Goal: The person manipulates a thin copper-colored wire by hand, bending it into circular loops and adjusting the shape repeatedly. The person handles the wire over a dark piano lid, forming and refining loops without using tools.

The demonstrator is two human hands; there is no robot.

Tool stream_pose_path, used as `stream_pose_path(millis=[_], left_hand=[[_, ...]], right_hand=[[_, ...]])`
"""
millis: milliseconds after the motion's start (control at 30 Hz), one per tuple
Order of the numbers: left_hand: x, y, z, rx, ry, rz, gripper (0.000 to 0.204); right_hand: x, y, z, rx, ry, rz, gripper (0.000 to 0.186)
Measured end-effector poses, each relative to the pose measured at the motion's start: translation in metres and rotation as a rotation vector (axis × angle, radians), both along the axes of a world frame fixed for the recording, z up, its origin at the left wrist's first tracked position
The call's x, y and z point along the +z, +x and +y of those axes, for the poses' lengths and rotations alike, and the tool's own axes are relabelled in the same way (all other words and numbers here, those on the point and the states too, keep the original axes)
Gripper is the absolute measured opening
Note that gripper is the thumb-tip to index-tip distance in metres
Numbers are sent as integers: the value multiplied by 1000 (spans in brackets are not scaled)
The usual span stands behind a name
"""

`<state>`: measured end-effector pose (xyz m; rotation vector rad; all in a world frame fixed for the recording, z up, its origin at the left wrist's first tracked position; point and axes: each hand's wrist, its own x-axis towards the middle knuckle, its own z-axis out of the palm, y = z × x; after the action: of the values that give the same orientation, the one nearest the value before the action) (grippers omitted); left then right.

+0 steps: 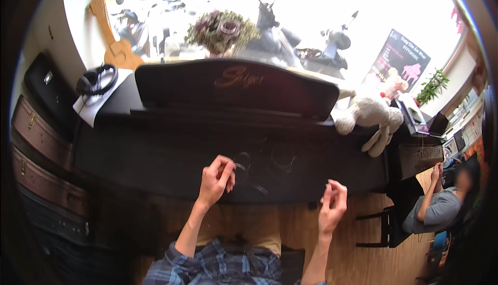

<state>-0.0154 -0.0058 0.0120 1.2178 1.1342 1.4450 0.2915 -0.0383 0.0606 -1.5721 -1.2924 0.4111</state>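
My left hand [216, 180] is over the front part of a black piano's flat top [171, 155], its fingers curled into a pinch. A thin, clear strand [239, 166] shows at those fingertips and seems to run into a loop beside them. To the right on the black surface lies a faint clear coil [282, 163]. A short clear piece [260, 189] rests nearer the front edge. My right hand [333, 204] is raised off to the right, past the front edge, thumb and fingers drawn together. Whatever it may hold is too fine to see.
Behind the surface rises a black music stand [233, 90]. A grey plush toy [368, 111] sits at its right end, headphones [97, 80] at its left. Brown cases [44, 140] are stacked at left. At right, a person [441, 202] sits beyond a black chair [381, 228].
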Motion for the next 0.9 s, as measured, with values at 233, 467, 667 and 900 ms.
stream_pose_path(millis=[233, 467, 667, 900], left_hand=[[-11, -5, 0, -15, -11, -3, 18], [-10, -8, 0, -86, -69, -22, 20], [-11, -7, 1, -74, -98, -15, 20], [-9, -3, 0, -40, -101, 96, 17]], right_hand=[[3, -124, 54, 640, 259, -317, 49], [-30, -134, 86, 778, 271, -393, 34], [-48, -131, 86, 746, 235, -368, 21], [-52, -126, 89, 748, 219, -313, 13]])
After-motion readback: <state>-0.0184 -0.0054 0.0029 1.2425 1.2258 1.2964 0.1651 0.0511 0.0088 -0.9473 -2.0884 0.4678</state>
